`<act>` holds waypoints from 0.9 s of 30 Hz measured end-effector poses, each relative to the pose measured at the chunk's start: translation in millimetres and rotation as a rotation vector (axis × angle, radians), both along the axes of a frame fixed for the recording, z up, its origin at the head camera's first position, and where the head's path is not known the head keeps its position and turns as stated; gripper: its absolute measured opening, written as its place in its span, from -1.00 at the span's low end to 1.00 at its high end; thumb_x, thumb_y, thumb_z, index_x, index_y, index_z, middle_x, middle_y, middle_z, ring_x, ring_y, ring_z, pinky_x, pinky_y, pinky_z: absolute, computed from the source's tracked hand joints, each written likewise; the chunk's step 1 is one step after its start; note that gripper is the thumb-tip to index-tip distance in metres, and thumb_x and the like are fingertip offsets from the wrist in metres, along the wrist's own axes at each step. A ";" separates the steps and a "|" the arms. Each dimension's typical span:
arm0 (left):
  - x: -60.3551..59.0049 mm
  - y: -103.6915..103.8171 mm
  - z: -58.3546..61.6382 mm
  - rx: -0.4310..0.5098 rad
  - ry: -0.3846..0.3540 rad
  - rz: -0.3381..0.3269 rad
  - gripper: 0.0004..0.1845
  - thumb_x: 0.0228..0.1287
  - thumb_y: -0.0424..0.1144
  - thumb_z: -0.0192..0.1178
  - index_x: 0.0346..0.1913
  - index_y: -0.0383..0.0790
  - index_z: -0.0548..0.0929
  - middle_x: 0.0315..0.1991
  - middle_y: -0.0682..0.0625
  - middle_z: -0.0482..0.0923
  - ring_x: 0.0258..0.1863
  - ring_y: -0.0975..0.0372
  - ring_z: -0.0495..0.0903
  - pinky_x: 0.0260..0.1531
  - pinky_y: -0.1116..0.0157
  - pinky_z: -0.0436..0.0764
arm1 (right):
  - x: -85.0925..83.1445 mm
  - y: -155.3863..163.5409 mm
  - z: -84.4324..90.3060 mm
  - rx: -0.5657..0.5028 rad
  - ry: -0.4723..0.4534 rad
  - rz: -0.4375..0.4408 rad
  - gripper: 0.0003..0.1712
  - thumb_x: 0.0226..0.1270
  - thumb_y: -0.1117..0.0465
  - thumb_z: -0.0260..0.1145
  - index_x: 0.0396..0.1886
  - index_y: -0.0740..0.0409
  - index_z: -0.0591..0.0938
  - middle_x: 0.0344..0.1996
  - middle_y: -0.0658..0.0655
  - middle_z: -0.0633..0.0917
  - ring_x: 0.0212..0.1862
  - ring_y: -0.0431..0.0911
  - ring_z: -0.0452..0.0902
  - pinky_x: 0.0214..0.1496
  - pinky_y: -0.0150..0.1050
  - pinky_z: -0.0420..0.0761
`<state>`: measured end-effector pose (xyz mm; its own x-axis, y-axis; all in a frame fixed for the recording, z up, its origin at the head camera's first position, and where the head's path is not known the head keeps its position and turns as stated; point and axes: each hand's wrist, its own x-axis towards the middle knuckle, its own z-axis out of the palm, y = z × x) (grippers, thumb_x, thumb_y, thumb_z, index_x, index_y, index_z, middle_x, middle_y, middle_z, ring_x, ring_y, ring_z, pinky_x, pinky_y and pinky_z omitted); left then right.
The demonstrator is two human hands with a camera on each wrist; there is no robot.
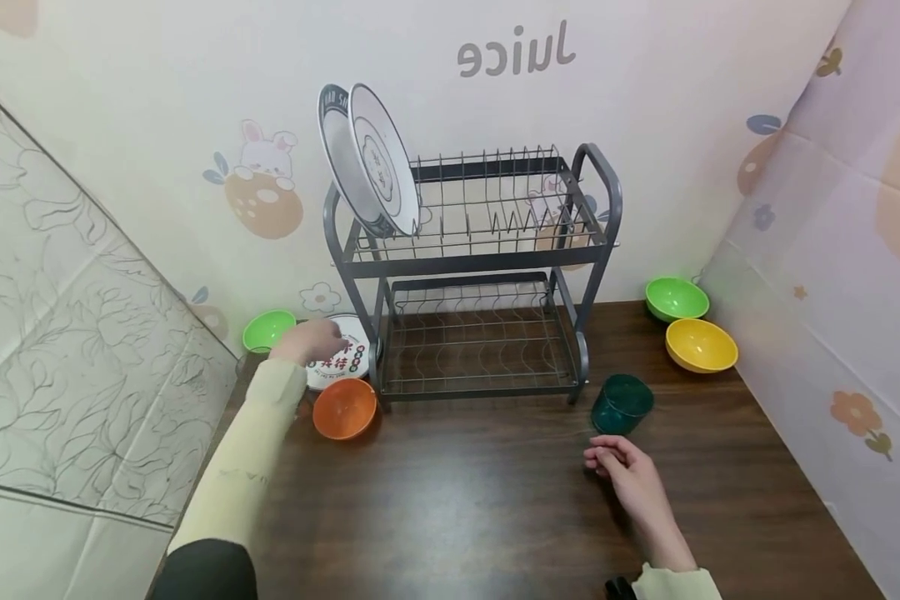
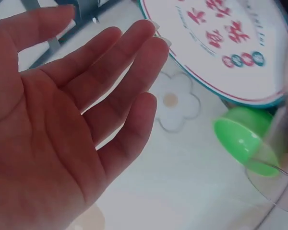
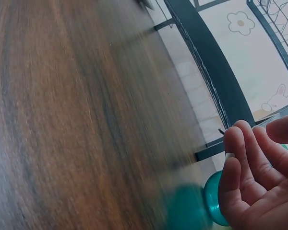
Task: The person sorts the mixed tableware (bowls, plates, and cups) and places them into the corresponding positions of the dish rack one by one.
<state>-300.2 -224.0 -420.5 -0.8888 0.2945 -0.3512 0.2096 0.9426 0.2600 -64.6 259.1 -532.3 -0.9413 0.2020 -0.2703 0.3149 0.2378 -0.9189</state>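
A dark wood bench [image 1: 457,492] stands in a corner of cartoon-printed walls. The left hand [image 1: 311,340], grip wide with straight fingers, hovers at the printed plate [image 1: 345,360] beside the grey dish rack [image 1: 480,267]. The right hand [image 1: 630,475] rests relaxed, holding nothing, near the teal cup [image 1: 621,404].

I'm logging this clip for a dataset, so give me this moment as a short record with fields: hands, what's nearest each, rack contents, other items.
left hand: open, fingers straight, over the white round plate with red characters; contact unclear
right hand: open, loosely curled, holds nothing, just short of the dark teal translucent cup
rack: grey two-tier wire dish rack; two white plates upright at the top tier's left end; lower tier bare
left of rack: orange plastic bowl, green plastic bowl
right of rack: second green bowl, yellow bowl
surface: dark wooden table
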 end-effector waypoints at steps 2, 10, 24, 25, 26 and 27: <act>-6.8 11.6 -0.8 -0.031 -0.006 -0.009 -0.75 0.33 -0.16 0.09 -0.21 -0.25 0.69 -0.38 -0.10 0.63 -0.37 0.04 0.59 -0.35 0.08 0.56 | 0.7 0.8 0.8 -0.001 -0.005 0.004 -0.61 0.62 0.18 0.02 0.23 0.36 0.46 -0.04 0.28 0.69 -0.11 -0.12 0.66 -0.06 -0.37 0.59; -13.7 44.3 -26.2 -0.113 -0.018 0.020 -0.85 0.27 -0.17 0.23 -0.27 -0.18 0.71 -0.30 -0.11 0.69 -0.32 0.05 0.61 -0.29 0.09 0.58 | 3.4 5.1 1.8 0.001 -0.015 -0.008 -0.61 0.62 0.19 0.00 0.23 0.37 0.46 -0.01 0.34 0.66 -0.11 -0.11 0.65 -0.06 -0.35 0.59; -1.2 53.9 -50.9 -0.041 0.081 0.028 -0.96 0.09 -0.39 0.20 -0.45 -0.30 0.63 -0.33 -0.24 0.67 -0.26 -0.09 0.63 -0.18 0.01 0.61 | 6.0 5.6 1.6 -0.020 -0.020 -0.020 -0.62 0.62 0.20 0.02 0.23 0.36 0.46 -0.03 0.31 0.68 -0.10 -0.08 0.65 -0.06 -0.33 0.59; -1.6 53.6 -53.8 -0.044 0.091 0.015 -0.93 0.12 -0.37 0.19 -0.43 -0.29 0.64 -0.30 -0.24 0.68 -0.24 -0.09 0.64 -0.15 0.00 0.61 | 6.0 5.8 1.3 -0.017 -0.021 -0.018 -0.62 0.62 0.20 0.02 0.23 0.36 0.46 -0.03 0.32 0.67 -0.10 -0.08 0.65 -0.06 -0.34 0.59; -1.9 53.7 -56.0 -0.044 0.101 0.007 -0.89 0.16 -0.33 0.17 -0.42 -0.30 0.65 -0.28 -0.25 0.68 -0.22 -0.09 0.64 -0.12 0.00 0.60 | 6.0 5.5 1.0 -0.017 -0.021 -0.018 -0.62 0.62 0.20 0.02 0.23 0.36 0.46 -0.03 0.32 0.68 -0.10 -0.07 0.65 -0.06 -0.34 0.59; -2.5 53.7 -58.5 -0.042 0.101 0.009 -0.86 0.19 -0.30 0.15 -0.40 -0.30 0.66 -0.26 -0.25 0.69 -0.20 -0.09 0.65 -0.10 -0.01 0.60 | 6.1 4.7 0.4 -0.018 -0.018 -0.016 -0.62 0.61 0.21 0.02 0.22 0.37 0.47 -0.03 0.32 0.68 -0.10 -0.06 0.65 -0.06 -0.34 0.59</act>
<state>-302.8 -170.3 -479.0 -0.9229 0.2731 -0.2714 0.2242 0.9542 0.1980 -58.5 263.8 -531.9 -0.9329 0.2124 -0.2909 0.3352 0.2161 -0.9171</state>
